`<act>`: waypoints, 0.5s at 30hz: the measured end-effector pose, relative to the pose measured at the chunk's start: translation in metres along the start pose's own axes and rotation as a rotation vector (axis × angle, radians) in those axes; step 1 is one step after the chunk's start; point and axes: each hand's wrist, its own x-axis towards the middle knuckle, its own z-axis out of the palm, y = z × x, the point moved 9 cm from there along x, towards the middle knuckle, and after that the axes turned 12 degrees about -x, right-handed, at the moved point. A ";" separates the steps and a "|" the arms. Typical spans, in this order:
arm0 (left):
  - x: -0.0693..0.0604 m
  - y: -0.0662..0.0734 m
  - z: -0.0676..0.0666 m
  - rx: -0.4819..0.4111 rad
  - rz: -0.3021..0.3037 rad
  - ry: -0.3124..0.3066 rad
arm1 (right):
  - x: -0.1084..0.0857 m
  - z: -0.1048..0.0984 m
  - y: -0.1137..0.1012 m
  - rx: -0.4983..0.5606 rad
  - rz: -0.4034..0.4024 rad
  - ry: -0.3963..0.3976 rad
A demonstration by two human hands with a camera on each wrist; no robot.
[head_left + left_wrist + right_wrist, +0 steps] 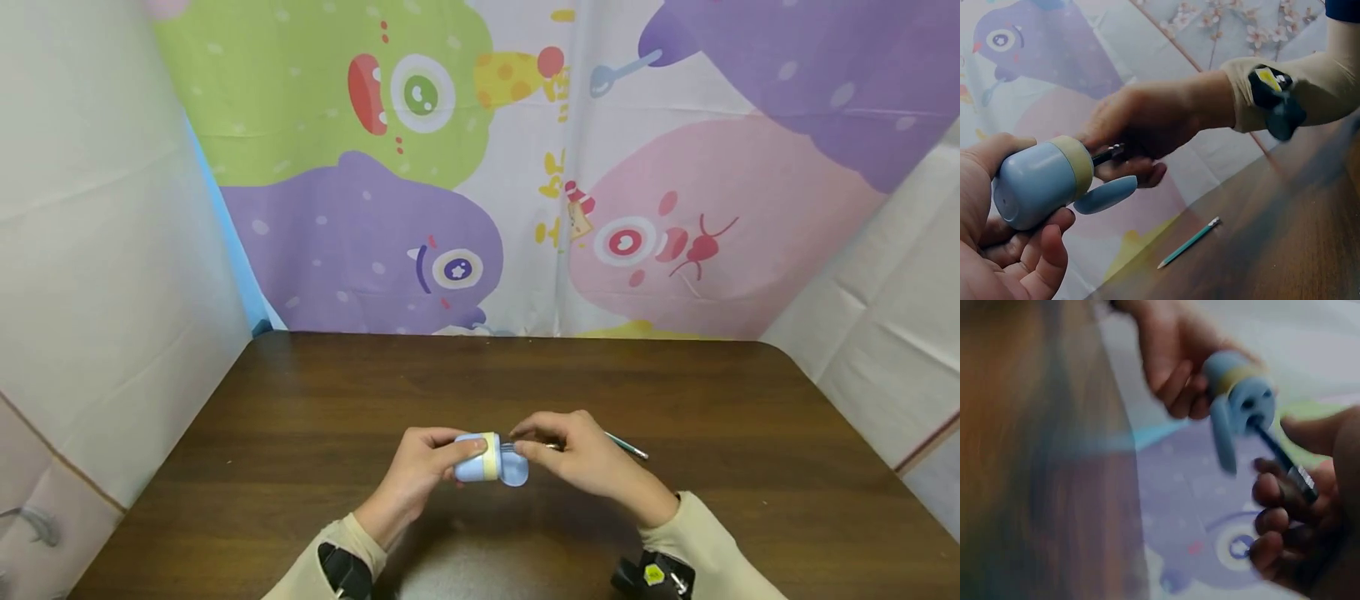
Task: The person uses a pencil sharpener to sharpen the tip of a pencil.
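Observation:
A light blue, rounded container (469, 472) with a yellow band is gripped by the left hand (417, 473), thumb on top in the head view. Its blue flap lid (1107, 194) hangs open. Several holes show in its end face (1251, 400) in the right wrist view, and a dark, slim stick (1277, 450), perhaps a pencil or pen, has one tip in one of them. The right hand (588, 460) holds the stick's outer end, fingers curled around it. Part of that grip is in shadow.
A teal pencil (1189, 243) lies on the brown wooden table (300, 417), beyond the right hand in the head view. A cartoon-printed cloth (525, 283) hangs at the table's back edge, with pale cloths at both sides.

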 end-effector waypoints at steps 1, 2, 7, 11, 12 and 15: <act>0.000 0.000 0.000 0.000 -0.003 -0.002 | -0.002 -0.005 -0.007 -0.107 -0.098 0.066; 0.001 0.000 0.000 -0.001 -0.002 -0.004 | -0.005 -0.010 -0.015 -0.174 -0.198 0.125; 0.002 0.000 0.000 -0.022 -0.005 0.002 | -0.023 -0.016 -0.040 -0.390 -0.602 0.347; 0.001 -0.001 -0.001 -0.039 -0.015 0.014 | -0.030 -0.009 -0.045 -0.493 -0.718 0.469; 0.000 -0.001 -0.002 -0.043 -0.017 0.016 | -0.030 -0.007 -0.044 -0.498 -0.716 0.494; 0.000 -0.003 -0.003 -0.048 -0.020 0.028 | -0.029 -0.002 -0.040 -0.427 -0.646 0.513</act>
